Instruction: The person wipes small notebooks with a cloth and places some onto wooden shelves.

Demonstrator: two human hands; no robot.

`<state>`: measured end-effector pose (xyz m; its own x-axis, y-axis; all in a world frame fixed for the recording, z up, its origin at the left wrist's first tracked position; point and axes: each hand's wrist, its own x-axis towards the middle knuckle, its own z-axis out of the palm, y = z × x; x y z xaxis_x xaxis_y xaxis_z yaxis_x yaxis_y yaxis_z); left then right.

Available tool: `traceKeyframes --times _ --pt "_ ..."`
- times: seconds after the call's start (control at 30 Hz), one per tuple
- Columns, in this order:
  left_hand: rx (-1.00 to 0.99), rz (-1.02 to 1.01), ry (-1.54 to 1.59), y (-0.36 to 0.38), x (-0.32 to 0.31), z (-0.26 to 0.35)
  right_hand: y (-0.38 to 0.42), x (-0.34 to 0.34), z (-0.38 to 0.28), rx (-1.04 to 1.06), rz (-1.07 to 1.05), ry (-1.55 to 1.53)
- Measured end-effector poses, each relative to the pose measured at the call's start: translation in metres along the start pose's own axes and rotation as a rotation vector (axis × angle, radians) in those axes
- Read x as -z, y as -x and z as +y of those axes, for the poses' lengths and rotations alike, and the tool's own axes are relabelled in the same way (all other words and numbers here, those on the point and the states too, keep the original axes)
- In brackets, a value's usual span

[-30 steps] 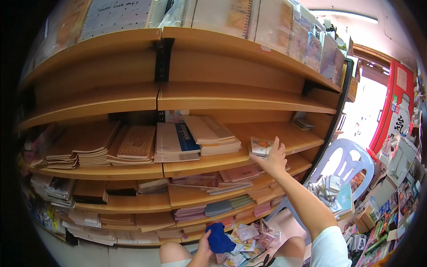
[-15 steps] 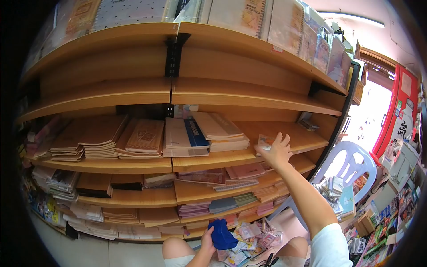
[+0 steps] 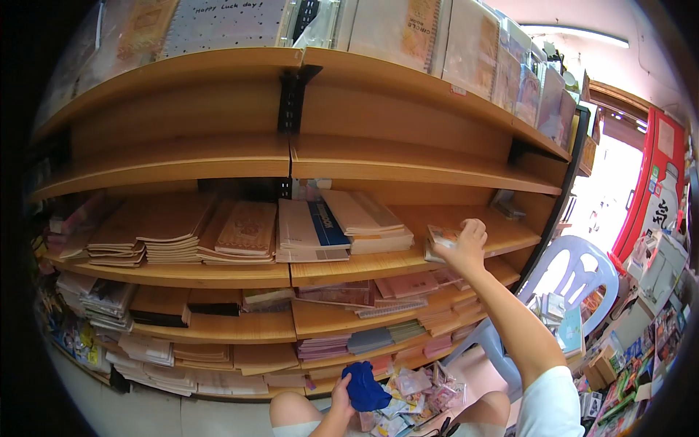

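Note:
My left hand (image 3: 341,397), low in front of the shelves, is closed around a crumpled dark blue cloth (image 3: 365,387). On the middle shelf (image 3: 320,271), my right hand (image 3: 466,246) has its fingers bent and its thumb against a small stack of notebooks (image 3: 439,239) with a pictured cover. The far side of that stack is hidden by the hand. Left of it lie a pile of larger pale notebooks (image 3: 375,222) and a notebook with a blue band (image 3: 313,231). Brown-covered notebooks (image 3: 175,226) fill the shelf's left part.
Clear-wrapped spiral notebooks (image 3: 393,33) stand on the top shelf. Lower shelves hold stacks of paper goods (image 3: 204,355). Small packaged items (image 3: 419,393) lie in a heap between my knees. A light blue plastic chair (image 3: 575,269) with small boxes stands at the right.
My right hand's fingers, spread above the small stack before, have bent in around it. The view has shifted slightly. My left hand keeps hold of the blue cloth.

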<state>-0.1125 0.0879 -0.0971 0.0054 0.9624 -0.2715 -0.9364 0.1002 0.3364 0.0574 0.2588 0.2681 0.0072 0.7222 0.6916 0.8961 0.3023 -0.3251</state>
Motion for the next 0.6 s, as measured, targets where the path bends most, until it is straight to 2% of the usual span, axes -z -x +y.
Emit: traceKeyframes --times 0.1,0.13,0.17,0.27,0.3,0.33,0.37,0.47,0.6 --pt "0.037 -0.035 -0.04 0.008 -0.015 0.002 0.034 0.028 0.002 0.411 0.101 -0.101" --pt "0.071 -0.059 -0.023 0.009 -0.016 0.002 0.053 0.027 0.006 0.461 0.084 -0.256" --pt "0.106 -0.083 -0.007 0.009 -0.017 0.001 0.08 0.038 -0.002 0.531 0.051 -0.326" --pt "0.148 -0.152 0.064 0.006 -0.015 -0.007 0.17 0.047 -0.001 0.696 -0.249 -0.281" --pt "0.151 -0.175 0.091 0.004 -0.015 -0.011 0.205 0.04 -0.001 0.645 -0.429 -0.261" --pt "0.14 -0.196 0.031 0.026 -0.05 -0.004 0.243 0.016 0.011 0.597 -0.49 -0.318" --pt "0.17 -0.19 0.045 0.024 -0.048 -0.015 0.279 -0.005 0.022 0.508 -0.622 -0.272" --pt "0.254 -0.221 0.124 0.034 -0.042 -0.036 0.341 -0.044 0.047 0.293 -0.505 -0.364" --pt "0.265 -0.142 0.015 0.027 -0.02 -0.076 0.343 -0.054 0.059 0.004 -0.509 -0.485"
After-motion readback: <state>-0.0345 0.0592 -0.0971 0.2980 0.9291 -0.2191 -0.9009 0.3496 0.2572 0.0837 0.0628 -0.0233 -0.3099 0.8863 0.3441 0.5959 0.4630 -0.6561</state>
